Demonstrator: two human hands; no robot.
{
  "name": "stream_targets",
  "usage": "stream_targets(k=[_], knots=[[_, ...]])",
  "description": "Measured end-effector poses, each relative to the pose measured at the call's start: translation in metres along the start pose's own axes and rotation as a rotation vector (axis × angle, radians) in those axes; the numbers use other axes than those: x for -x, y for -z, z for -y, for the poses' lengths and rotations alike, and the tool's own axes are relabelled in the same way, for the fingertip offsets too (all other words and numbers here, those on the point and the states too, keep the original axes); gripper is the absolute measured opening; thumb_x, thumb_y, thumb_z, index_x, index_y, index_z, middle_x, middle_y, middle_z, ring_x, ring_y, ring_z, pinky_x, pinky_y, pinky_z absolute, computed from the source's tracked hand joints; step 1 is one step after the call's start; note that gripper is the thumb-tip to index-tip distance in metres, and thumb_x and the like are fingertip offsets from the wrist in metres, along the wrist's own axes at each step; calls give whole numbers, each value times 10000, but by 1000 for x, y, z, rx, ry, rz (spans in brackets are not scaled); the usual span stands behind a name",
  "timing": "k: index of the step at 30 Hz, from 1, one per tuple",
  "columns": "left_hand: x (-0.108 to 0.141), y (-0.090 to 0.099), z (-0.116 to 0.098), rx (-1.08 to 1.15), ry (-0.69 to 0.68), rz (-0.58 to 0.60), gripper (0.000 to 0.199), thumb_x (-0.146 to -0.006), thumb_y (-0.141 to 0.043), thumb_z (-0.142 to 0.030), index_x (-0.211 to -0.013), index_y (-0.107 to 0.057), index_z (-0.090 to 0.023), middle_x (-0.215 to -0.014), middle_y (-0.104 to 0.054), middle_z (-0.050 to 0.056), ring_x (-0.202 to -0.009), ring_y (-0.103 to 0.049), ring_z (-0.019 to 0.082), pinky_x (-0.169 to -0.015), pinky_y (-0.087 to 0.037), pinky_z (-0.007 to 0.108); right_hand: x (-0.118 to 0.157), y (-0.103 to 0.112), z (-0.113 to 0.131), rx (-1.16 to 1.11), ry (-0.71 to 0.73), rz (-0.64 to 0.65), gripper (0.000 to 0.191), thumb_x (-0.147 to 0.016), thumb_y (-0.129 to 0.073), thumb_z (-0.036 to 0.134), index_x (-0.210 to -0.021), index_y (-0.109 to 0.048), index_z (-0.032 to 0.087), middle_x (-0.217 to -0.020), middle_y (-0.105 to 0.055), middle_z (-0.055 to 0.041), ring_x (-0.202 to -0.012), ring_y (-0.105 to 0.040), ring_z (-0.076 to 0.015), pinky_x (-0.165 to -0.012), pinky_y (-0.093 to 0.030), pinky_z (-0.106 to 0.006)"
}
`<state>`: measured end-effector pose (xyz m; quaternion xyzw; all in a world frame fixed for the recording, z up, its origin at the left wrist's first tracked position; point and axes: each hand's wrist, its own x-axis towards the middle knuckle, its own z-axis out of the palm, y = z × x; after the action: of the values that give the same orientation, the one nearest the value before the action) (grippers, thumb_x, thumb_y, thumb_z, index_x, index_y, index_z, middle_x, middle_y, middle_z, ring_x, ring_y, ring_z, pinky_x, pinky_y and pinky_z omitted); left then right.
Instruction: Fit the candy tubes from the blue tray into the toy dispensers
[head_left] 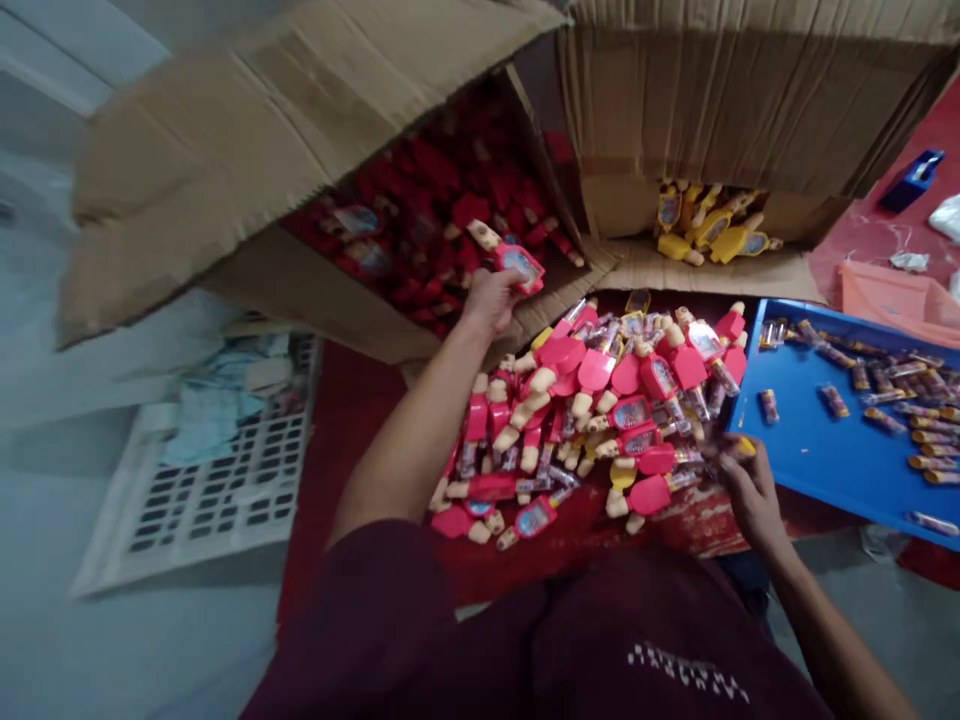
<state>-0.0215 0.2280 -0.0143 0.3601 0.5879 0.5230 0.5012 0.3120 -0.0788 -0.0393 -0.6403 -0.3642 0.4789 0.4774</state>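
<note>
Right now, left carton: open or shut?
Open: its cardboard flap is lifted back, showing red items packed inside.

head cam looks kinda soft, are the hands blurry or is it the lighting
In the head view, the light is soft and even, without hard shadows; the right hand and the small item it pinches look slightly motion-blurred; the blue tray shows mild sheen; wide-angle distortion bends the edges.

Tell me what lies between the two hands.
The head view shows a heap of pink plastic novelty items on a red cloth between the left hand and the right hand.
</note>
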Motion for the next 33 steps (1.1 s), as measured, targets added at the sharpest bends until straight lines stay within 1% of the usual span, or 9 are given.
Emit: stream_targets(k=[3, 5, 7, 9, 11, 17, 26, 29, 33], knots=[[94, 17, -14, 290, 20, 154, 133, -698, -651, -200, -804, -573, -182, -786, -669, 19, -852, -697, 204, -801, -590, 361, -7, -23, 19, 254, 259, 166, 294, -927, -620, 450, -1073, -616, 195, -918, -635, -36, -797, -589, -182, -728, -489, -319], [162, 17, -19, 432, 52, 236, 155, -702, -641, -192, -850, -597, -202, -847, -698, 19, -899, -711, 227, -792, -599, 376, -5, -37, 30, 395, 453, 251, 274, -957, -588, 407, -1110, -633, 184, -915, -634, -47, -804, -582, -187, -748, -483, -336], [220, 8, -15, 530, 138, 234, 184, -714, -664, -202, -892, -619, -210, -885, -717, 23, -951, -716, 239, -823, -600, 382, 4, -48, 36, 488, 623, 296, 330, -973, -570, 350, -1262, -600, 193, -1025, -640, -81, -901, -596, -214, -813, -490, -374], [263, -4, -3, 616, 209, 198, 194, -718, -688, -212, -904, -633, -202, -895, -729, 33, -1001, -714, 248, -874, -589, 386, 18, -54, 38, 541, 739, 332, 417, -980, -557, 295, -1389, -525, 217, -1123, -623, -110, -973, -595, -229, -844, -500, -396], [293, -14, 10, 698, 247, 194, 191, -699, -695, -196, -881, -636, -195, -882, -736, 35, -1039, -710, 262, -921, -573, 401, 33, -55, 35, 551, 796, 338, 446, -972, -568, 256, -1412, -497, 231, -1114, -620, -111, -938, -602, -219, -801, -518, -378], [342, -23, 27, 790, 269, 325, 280, -665, -663, -184, -944, -642, -191, -969, -749, 55, -1144, -671, 310, -1002, -519, 472, 64, -36, 21, 543, 882, 277, 373, -917, -652, 202, -1277, -562, 234, -1023, -631, -79, -847, -620, -189, -698, -535, -317], [369, -37, 42, 675, 351, 384, 265, -648, -700, -226, -896, -615, -198, -968, -744, 56, -1088, -693, 310, -907, -564, 444, 80, 2, -4, 685, 1021, 263, 427, -941, -591, 195, -1359, -507, 225, -1125, -664, -145, -1014, -659, -253, -812, -577, -393], [370, -41, 47, 666, 360, 391, 277, -639, -706, -212, -900, -614, -197, -945, -746, 47, -1066, -703, 294, -907, -565, 426, 83, 10, -2, 669, 980, 275, 379, -949, -580, 238, -1326, -543, 207, -1097, -683, -148, -984, -669, -256, -807, -570, -393], [369, -41, 49, 680, 415, 466, 263, -647, -703, -201, -895, -618, -188, -909, -751, 47, -1045, -712, 292, -898, -567, 415, 86, 15, 12, 589, 803, 406, 305, -970, -556, 322, -1243, -595, 192, -1014, -703, -119, -873, -671, -222, -757, -536, -345]])
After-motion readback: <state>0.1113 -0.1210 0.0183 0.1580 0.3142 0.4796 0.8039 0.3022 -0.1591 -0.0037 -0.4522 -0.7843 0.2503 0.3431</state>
